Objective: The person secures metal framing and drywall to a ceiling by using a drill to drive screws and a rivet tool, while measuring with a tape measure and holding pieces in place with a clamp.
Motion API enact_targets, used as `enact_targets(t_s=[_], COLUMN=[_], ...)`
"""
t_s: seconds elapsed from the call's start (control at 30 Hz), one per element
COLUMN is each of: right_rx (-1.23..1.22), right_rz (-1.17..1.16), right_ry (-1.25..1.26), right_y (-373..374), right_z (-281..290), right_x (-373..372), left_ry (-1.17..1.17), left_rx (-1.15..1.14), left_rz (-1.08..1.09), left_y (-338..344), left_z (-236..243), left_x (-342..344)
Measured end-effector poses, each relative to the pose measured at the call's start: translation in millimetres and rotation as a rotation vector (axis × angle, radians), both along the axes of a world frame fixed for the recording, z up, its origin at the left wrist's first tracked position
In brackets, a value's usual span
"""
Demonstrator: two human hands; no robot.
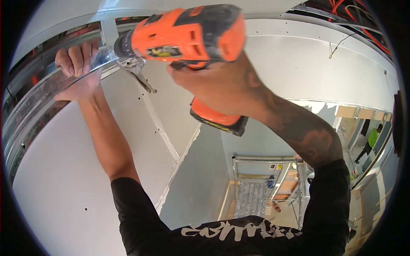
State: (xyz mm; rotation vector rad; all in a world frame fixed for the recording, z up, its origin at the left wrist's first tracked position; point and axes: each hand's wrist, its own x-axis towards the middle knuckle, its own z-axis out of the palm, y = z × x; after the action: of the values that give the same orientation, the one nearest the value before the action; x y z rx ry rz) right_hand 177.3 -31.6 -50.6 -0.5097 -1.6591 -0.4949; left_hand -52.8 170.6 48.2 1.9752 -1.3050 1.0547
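Observation:
My left hand [79,68] grips a curved, shiny metal track [38,96] at the upper left, fingers curled over its edge. My right hand [209,85] is closed round the handle of an orange and black cordless drill [183,34], held high across the top centre. The drill's black chuck points left at the metal by a short vertical strut [109,34], near my left fingers; whether its tip touches is hidden. A metal locking plier [143,79] hangs from the track just below the chuck.
White boards [64,162] with seams and screw dots surround the track. Red cables [367,30] hang in an opening at top right. Below are a metal scaffold [252,160], a grey wall [183,175] and, at far right, a person in a green top [372,137] in a passage.

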Motion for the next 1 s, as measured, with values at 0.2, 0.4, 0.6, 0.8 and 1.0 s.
enact_targets(t_s=[0.2, 0.4, 0.6, 0.8, 1.0], right_rx=[-0.439, -0.511, -0.4, -0.319, -0.36], right_rz=[0.091, 0.044, -0.005, -0.268, -0.053], right_ry=[0.124, 0.189, 0.138, -0.035, 0.641], right_y=[-17.7, -22.9, -22.7, -67.8, -121.7], right_z=[12.9, 8.9, 12.1, -18.8, -104.8], right_x=[-1.5, -0.7, -5.1, 30.7, 36.6], left_ry=[-0.002, -0.049, 0.028, 0.032, -0.437], left_rx=[0.065, 0.012, 0.087, 0.094, -0.279], left_rz=[-0.009, 0.033, -0.001, 0.027, 0.113], left_y=[-3.7, -5.7, 3.8, -7.0, 5.7], left_z=[3.7, -1.2, 10.9, 9.3, -10.3], left_x=[0.9, -1.0, -8.6, -10.4, -18.1])
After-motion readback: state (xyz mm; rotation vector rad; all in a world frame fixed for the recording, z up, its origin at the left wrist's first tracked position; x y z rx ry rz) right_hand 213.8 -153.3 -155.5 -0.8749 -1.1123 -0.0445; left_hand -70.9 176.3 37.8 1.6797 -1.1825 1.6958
